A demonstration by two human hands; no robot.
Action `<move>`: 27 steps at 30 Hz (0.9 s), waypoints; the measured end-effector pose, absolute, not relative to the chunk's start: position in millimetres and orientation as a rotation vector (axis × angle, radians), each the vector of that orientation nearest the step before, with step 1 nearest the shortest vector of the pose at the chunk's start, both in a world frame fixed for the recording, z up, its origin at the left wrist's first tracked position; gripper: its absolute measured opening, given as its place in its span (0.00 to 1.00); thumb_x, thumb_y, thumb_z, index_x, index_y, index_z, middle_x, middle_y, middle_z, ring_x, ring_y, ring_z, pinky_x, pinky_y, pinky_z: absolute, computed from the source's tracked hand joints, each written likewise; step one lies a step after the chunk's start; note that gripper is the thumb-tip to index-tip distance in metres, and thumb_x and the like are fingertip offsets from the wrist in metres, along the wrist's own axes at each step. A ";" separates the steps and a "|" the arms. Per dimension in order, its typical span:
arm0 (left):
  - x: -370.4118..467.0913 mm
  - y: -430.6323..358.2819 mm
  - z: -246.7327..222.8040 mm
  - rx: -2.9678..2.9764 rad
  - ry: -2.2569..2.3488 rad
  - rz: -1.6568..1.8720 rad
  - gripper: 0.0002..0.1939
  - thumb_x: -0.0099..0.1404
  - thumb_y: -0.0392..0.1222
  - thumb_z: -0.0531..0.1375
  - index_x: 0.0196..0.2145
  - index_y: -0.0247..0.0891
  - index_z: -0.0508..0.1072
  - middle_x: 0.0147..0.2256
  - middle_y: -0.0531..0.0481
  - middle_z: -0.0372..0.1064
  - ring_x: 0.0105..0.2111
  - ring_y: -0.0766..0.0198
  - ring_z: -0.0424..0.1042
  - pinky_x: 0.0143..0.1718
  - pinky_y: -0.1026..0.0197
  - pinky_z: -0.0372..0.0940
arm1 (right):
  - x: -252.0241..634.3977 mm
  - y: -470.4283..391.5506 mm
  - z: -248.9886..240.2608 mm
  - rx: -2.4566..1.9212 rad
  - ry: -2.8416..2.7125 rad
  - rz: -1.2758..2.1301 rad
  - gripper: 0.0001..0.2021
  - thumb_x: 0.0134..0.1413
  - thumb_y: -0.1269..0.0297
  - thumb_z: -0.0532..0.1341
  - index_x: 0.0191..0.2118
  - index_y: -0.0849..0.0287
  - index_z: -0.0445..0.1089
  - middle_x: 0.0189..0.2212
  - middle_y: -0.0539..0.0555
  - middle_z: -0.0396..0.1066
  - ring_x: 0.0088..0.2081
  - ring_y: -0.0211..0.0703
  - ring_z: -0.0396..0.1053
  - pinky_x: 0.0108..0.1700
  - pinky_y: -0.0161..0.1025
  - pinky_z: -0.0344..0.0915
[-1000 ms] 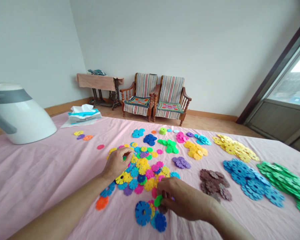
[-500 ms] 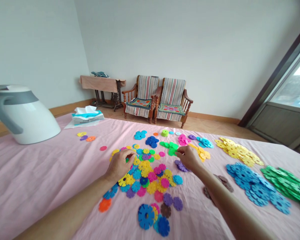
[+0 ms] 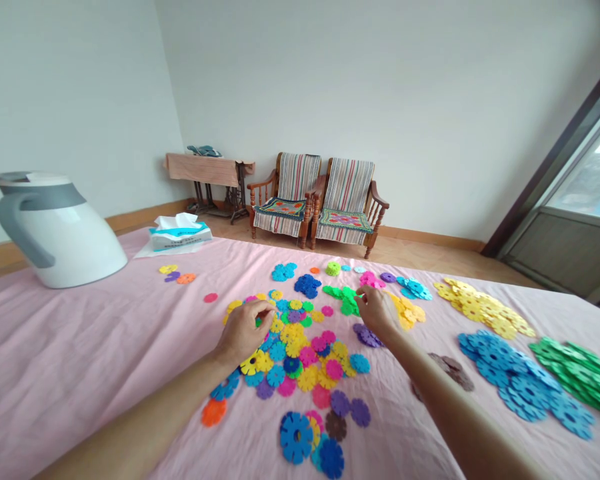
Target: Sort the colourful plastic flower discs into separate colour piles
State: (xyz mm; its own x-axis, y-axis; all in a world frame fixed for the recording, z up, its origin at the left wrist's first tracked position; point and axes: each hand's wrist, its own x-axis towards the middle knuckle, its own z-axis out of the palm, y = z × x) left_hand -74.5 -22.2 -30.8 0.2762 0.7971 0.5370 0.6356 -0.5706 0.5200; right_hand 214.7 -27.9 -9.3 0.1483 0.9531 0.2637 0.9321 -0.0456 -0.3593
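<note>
Now the right hand is up at the bright green discs

Compared with a second ago, the right hand [image 3: 377,312] has left the near discs, where a green disc showed at its fingertips, and is at the right edge of the bright green pile [image 3: 349,303]. Two purple discs [image 3: 360,413] and a brown disc [image 3: 336,425], largely covered by that hand then, lie bare on its near side. The left hand [image 3: 245,328] stays over the left side of the mixed discs [image 3: 294,339], which spread between the two hands.

Both hands are curled narrow, thumb close to forefinger. A bit of green shows inside the left hand's curl, but I cannot tell whether it is held; nor can I tell if the right fingers grip anything. The right hand and wrist partly hide the yellow-orange pile [image 3: 410,311] and the purple pile [image 3: 366,335]; its forearm covers much of the brown pile [image 3: 453,372]. Far right of that hand, the picture's edge cuts off the dark green pile [image 3: 577,370]
</note>
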 end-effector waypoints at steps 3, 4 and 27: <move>-74.5 -22.3 -29.8 2.341 1.342 1.157 0.08 0.61 0.38 0.55 0.31 0.39 0.75 0.31 0.51 0.75 0.32 0.63 0.73 0.36 0.63 0.65 | 196.7 -35.7 -7.8 -1.856 -1.961 0.081 0.11 0.56 0.70 0.52 0.38 0.61 0.72 0.34 0.56 0.72 0.36 0.41 0.68 0.37 0.34 0.58; -74.5 -22.4 -29.4 2.341 1.347 1.154 0.08 0.61 0.38 0.55 0.31 0.39 0.75 0.32 0.51 0.75 0.33 0.63 0.73 0.36 0.63 0.65 | 190.2 -37.6 -8.2 -1.810 -2.017 0.087 0.11 0.56 0.70 0.52 0.37 0.60 0.72 0.35 0.55 0.72 0.37 0.41 0.68 0.39 0.34 0.58; -75.5 -23.1 -29.6 2.344 1.360 1.137 0.08 0.61 0.38 0.55 0.32 0.39 0.75 0.31 0.51 0.75 0.33 0.63 0.73 0.36 0.63 0.64 | 170.7 -40.0 -11.5 -1.742 -2.055 0.314 0.04 0.47 0.74 0.57 0.32 0.60 0.64 0.28 0.51 0.68 0.31 0.37 0.64 0.32 0.32 0.55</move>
State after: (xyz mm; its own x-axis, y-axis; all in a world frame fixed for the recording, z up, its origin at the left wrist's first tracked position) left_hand -75.5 -23.1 -29.6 0.2796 0.8084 0.5179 0.6531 -0.5556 0.5146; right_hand 170.7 -40.0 -11.5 -0.1215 0.9773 0.1736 0.8808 0.1868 -0.4350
